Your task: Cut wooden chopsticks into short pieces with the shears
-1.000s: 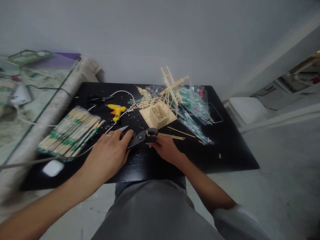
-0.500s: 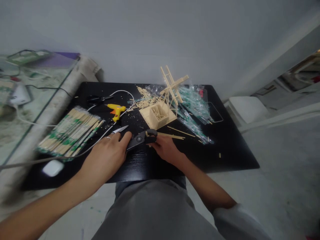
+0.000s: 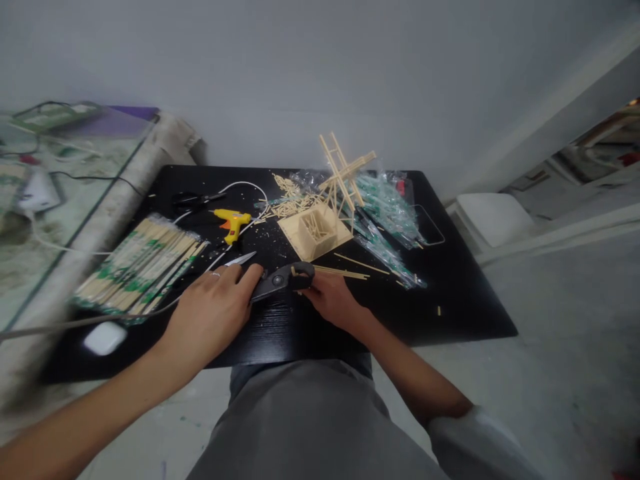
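My left hand [image 3: 213,310] is closed around a dark cutting tool with a round pivot, which looks like pruning shears [image 3: 274,281]. Its curved end points right, towards my right hand [image 3: 333,299]. That hand is closed, fingertips by the tool's curved end, pinching what looks like a thin wooden stick [image 3: 294,271]; the fingers hide most of it. Thin wooden sticks [image 3: 350,273] stick out beyond my right hand. A pointed silver blade [image 3: 242,259] shows just past my left fingers; its handle is hidden.
Behind the hands stands a wooden model [image 3: 310,237] with a square box and crossed frame. Cut stick pieces [image 3: 293,203] and plastic wrappers [image 3: 393,207] lie around it. A yellow glue gun [image 3: 233,223], its cord, wrapped chopsticks [image 3: 143,267] and a white case [image 3: 105,338] are left.
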The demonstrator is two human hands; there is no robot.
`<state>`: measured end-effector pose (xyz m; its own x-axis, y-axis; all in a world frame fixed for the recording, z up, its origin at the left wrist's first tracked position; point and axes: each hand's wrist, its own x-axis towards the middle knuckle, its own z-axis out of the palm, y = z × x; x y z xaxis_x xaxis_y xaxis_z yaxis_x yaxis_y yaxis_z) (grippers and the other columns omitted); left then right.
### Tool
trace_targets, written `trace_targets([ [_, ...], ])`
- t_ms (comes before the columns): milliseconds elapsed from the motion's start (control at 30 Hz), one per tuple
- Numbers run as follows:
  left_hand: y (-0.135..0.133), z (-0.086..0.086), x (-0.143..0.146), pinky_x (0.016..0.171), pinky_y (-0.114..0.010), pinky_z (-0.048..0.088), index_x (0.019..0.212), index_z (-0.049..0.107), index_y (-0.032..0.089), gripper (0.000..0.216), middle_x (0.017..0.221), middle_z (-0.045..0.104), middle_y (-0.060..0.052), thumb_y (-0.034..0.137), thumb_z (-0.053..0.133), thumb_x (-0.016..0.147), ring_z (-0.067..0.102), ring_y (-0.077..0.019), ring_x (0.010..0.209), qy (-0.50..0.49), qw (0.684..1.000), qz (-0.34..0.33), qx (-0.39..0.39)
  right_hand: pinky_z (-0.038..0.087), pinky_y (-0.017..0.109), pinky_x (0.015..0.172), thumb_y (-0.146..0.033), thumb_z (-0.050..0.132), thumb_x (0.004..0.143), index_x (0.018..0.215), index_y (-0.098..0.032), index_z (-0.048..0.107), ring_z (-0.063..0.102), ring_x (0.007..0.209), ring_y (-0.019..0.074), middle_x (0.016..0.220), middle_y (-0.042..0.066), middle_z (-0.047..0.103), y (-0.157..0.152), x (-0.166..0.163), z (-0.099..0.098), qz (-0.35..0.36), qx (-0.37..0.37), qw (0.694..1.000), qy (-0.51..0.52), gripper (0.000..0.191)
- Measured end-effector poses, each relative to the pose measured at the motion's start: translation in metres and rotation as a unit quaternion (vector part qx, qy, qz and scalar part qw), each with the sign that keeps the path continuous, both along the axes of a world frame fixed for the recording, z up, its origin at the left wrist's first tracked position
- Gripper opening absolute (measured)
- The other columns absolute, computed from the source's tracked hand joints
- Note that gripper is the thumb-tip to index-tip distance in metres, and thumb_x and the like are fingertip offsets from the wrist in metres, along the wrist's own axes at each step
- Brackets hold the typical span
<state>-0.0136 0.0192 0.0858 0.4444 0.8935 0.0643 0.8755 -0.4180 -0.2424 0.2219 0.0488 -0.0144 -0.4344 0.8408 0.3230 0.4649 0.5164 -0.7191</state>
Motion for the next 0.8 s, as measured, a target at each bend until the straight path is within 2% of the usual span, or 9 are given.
trace_targets([
  [200,0.004,-0.006,-0.007,0.079,-0.044,0.057,0.118,0.066,0.015,0.032,0.096,0.071,-0.013,0.013,0.055,0.088,0.072,-0.0341,0.09,-0.041,0.999,-0.023,0.013,0.048,0.026,0.072,-0.033,0.069,0.1,0.085,-0.017,0.072,0.068,0.073,0.0169,0.078,0.003,0.072,-0.002,0.0,0.009,0.017,-0.017,0.999,0.046,0.022],
  [300,0.005,-0.013,-0.012,0.078,-0.044,0.057,0.12,0.064,0.014,0.031,0.1,0.073,-0.015,0.019,0.054,0.091,0.072,-0.035,0.091,-0.069,0.997,0.014,-0.014,0.052,0.028,0.079,-0.029,0.068,0.101,0.093,-0.018,0.075,0.071,0.081,0.0175,0.088,0.004,0.075,-0.005,0.006,0.017,0.033,-0.022,0.995,0.086,0.016],
  [367,0.006,-0.019,-0.017,0.076,-0.043,0.057,0.121,0.063,0.014,0.032,0.103,0.074,-0.016,0.024,0.054,0.092,0.073,-0.0355,0.091,-0.096,0.993,0.052,-0.034,0.053,0.03,0.086,-0.026,0.066,0.102,0.104,-0.02,0.077,0.072,0.091,0.0185,0.099,0.005,0.076,-0.006,0.018,0.021,0.018,-0.023,0.996,0.082,0.013],
  [467,0.008,-0.031,-0.027,0.079,-0.042,0.057,0.121,0.062,0.017,0.033,0.111,0.075,-0.015,0.033,0.051,0.095,0.074,-0.0342,0.097,-0.167,0.981,0.078,-0.064,0.054,0.032,0.087,-0.024,0.067,0.101,0.112,-0.022,0.079,0.07,0.092,0.0199,0.101,0.006,0.072,0.001,0.046,0.023,-0.047,-0.014,0.999,0.012,0.017],
  [600,0.01,-0.044,-0.032,0.087,-0.04,0.055,0.119,0.064,0.021,0.038,0.116,0.074,-0.012,0.05,0.046,0.1,0.072,-0.0308,0.102,-0.284,0.952,0.057,-0.104,0.053,0.033,0.081,-0.017,0.072,0.095,0.108,-0.019,0.079,0.069,0.083,0.0205,0.092,0.006,0.072,0.019,0.08,0.015,-0.138,-0.027,0.984,-0.109,0.015],
  [700,0.009,-0.048,-0.026,0.086,-0.039,0.053,0.114,0.066,0.023,0.047,0.111,0.075,-0.009,0.063,0.046,0.099,0.072,-0.0295,0.097,-0.319,0.934,0.065,-0.145,0.049,0.033,0.079,-0.015,0.072,0.094,0.096,-0.018,0.077,0.068,0.087,0.0224,0.09,0.007,0.072,0.031,0.088,0.007,-0.155,-0.038,0.967,-0.197,0.006],
  [800,0.007,-0.047,-0.016,0.083,-0.038,0.051,0.111,0.066,0.025,0.052,0.109,0.077,-0.007,0.071,0.046,0.097,0.073,-0.0298,0.097,-0.32,0.923,0.085,-0.196,0.047,0.033,0.077,-0.014,0.071,0.094,0.09,-0.017,0.077,0.066,0.087,0.0237,0.089,0.008,0.072,0.038,0.085,-0.001,-0.147,-0.038,0.962,-0.225,0.007],
])
